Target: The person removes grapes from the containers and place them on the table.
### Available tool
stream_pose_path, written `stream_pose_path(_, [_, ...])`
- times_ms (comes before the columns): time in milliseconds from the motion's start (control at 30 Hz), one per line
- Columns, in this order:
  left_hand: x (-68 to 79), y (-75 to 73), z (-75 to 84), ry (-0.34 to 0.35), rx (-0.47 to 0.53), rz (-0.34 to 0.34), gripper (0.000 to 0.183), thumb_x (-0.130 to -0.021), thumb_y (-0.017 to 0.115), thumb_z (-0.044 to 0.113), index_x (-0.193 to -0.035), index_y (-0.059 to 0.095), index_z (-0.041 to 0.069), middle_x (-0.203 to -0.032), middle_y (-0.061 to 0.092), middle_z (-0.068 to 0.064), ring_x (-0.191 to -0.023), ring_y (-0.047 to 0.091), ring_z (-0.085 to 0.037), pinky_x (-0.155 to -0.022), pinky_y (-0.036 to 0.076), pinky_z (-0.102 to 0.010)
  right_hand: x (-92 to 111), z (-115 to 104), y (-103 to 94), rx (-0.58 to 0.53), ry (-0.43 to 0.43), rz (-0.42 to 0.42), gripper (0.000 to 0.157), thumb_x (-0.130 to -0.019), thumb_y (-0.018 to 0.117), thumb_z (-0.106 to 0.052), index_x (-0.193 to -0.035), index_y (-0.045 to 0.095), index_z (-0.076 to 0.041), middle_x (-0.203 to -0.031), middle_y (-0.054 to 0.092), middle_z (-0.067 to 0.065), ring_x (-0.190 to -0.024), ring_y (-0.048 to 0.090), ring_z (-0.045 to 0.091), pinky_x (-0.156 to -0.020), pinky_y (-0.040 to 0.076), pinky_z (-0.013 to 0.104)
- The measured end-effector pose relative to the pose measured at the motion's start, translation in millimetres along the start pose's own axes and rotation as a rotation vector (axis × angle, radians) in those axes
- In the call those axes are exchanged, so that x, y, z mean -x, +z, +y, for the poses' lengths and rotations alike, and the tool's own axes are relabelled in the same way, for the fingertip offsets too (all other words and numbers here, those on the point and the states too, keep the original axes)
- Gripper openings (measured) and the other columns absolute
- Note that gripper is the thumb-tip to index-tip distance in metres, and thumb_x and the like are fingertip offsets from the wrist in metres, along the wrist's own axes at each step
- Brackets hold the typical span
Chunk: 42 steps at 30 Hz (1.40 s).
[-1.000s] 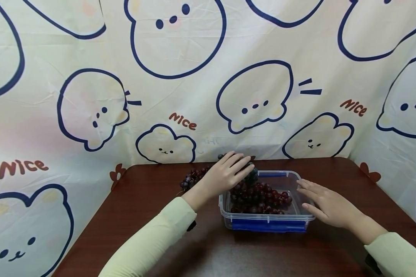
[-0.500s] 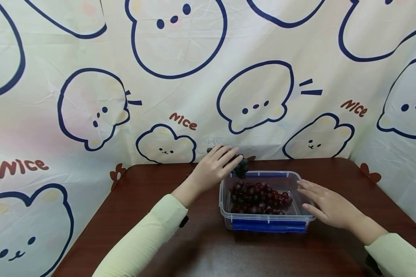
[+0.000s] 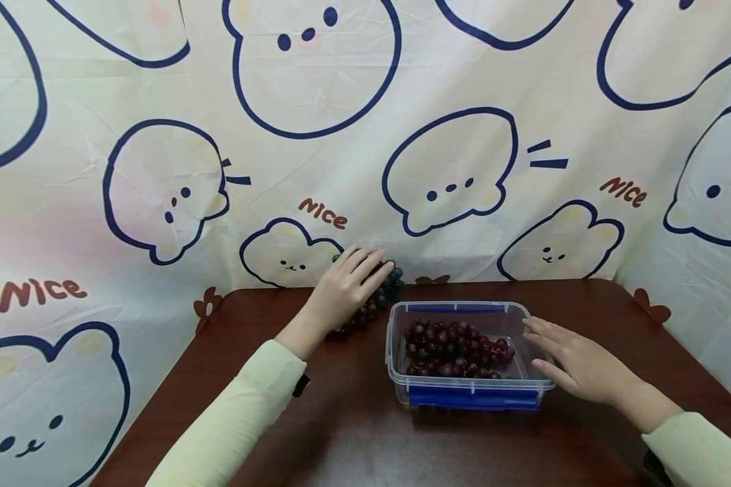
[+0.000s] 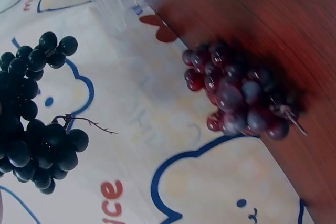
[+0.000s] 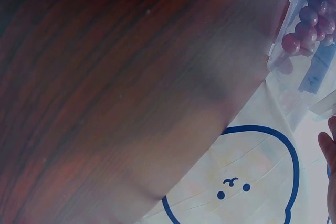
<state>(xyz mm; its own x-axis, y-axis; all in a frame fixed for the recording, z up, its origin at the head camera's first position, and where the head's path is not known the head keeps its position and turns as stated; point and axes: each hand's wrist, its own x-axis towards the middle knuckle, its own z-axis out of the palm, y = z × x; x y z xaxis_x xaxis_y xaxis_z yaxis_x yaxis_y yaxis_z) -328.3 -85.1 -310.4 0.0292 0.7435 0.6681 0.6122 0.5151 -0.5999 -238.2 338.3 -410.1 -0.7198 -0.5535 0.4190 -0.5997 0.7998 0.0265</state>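
Observation:
My left hand point(image 3: 340, 287) holds a bunch of dark, nearly black grapes point(image 4: 42, 150) near the back of the table; its thin stem sticks out in the left wrist view. Below that hand, a bunch of red grapes point(image 4: 236, 95) lies on the table, partly hidden by the hand in the head view. More red grapes point(image 3: 457, 348) lie inside a clear plastic box point(image 3: 396, 389) with blue latches and no lid on it. The fingers of my right hand point(image 3: 579, 362) are extended at the box's right rim.
The brown wooden table point(image 3: 353, 439) ends at the back against a cloth backdrop point(image 3: 359, 169) printed with cartoon bears. The box stands right of the middle, between the two hands.
My left hand has moved left from over the box with the dark grapes, toward the red bunch on the table. The right hand and the box stay in place.

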Motion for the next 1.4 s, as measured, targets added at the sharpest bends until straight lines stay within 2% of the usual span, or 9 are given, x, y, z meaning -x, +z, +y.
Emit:
stream_pose_path(167, [12.1, -4.1, -9.3, -0.055, 0.011, -0.009, 0.039, -0.085, 0.069, -0.006, -0.123, 0.067, 0.002, -0.128, 0.06, -0.017, -0.115, 0.057, -0.033, -0.102, 0.041, -0.046, 0, 0, 0.2, -0.005, -0.007, 0.009, 0.047, -0.088, 0.069, -0.027, -0.127, 0.063, -0.002, -0.14, 0.05, 0.018, -0.126, 0.048, 0.038, -0.11, 0.028, 0.032])
stream_pose_path(333, [24.4, -6.6, -19.2, -0.093, 0.021, -0.007, 0.039, -0.085, 0.067, -0.009, -0.123, 0.066, 0.002, -0.128, 0.06, -0.018, -0.115, 0.057, -0.036, -0.1, 0.043, -0.048, 0, 0, 0.3, -0.014, -0.01, 0.01, 0.047, -0.088, 0.069, -0.027, -0.127, 0.062, -0.002, -0.14, 0.05, 0.019, -0.126, 0.048, 0.039, -0.11, 0.012, 0.019])
stream_pose_path(467, [35.3, -9.0, -26.0, -0.116, 0.03, -0.012, 0.04, -0.084, 0.068, -0.01, -0.122, 0.066, 0.001, -0.127, 0.06, -0.02, -0.114, 0.057, -0.037, -0.1, 0.042, -0.047, 0, 0, 0.5, -0.011, -0.014, 0.013, 0.046, -0.089, 0.069, -0.027, -0.127, 0.062, -0.002, -0.14, 0.05, 0.019, -0.126, 0.048, 0.039, -0.11, 0.013, 0.019])
stream_pose_path(633, [51.6, -9.0, -33.5, -0.142, 0.006, -0.023, 0.039, -0.082, 0.07, -0.009, -0.12, 0.067, 0.0, -0.123, 0.062, -0.02, -0.113, 0.058, -0.036, -0.099, 0.044, -0.047, 0, 2, 1.5, -0.018, -0.029, 0.021, 0.046, -0.088, 0.07, -0.025, -0.126, 0.063, 0.0, -0.139, 0.05, 0.02, -0.125, 0.048, 0.039, -0.106, 0.003, 0.012])
stream_pose_path(900, [75.1, -11.8, -45.8, -0.205, -0.005, -0.025, 0.037, -0.081, 0.07, -0.011, -0.117, 0.068, -0.001, -0.119, 0.063, -0.022, -0.107, 0.061, -0.038, -0.093, 0.047, -0.051, 1, 3, 3.2, -0.007, -0.019, 0.011, 0.047, -0.087, 0.071, -0.025, -0.126, 0.062, -0.001, -0.14, 0.05, 0.019, -0.126, 0.048, 0.038, -0.107, 0.006, 0.014])
stream_pose_path(1133, [91.0, -10.8, -55.2, -0.271, -0.029, -0.026, 0.035, -0.081, 0.07, -0.01, -0.116, 0.068, -0.002, -0.119, 0.063, -0.022, -0.106, 0.061, -0.039, -0.094, 0.047, -0.051, 1, 3, 3.1, -0.012, -0.032, 0.02, 0.047, -0.087, 0.07, -0.024, -0.126, 0.062, 0.0, -0.139, 0.051, 0.02, -0.125, 0.048, 0.039, -0.106, 0.004, 0.012])
stream_pose_path(1400, [107.3, -7.2, -58.7, -0.324, -0.071, -0.054, 0.032, -0.081, 0.071, -0.01, -0.113, 0.07, -0.004, -0.116, 0.064, -0.023, -0.105, 0.061, -0.038, -0.093, 0.047, -0.049, 0, 2, 2.4, -0.014, -0.034, 0.018, 0.047, -0.087, 0.071, -0.024, -0.126, 0.062, 0.0, -0.139, 0.05, 0.019, -0.125, 0.048, 0.038, -0.107, 0.005, 0.012])
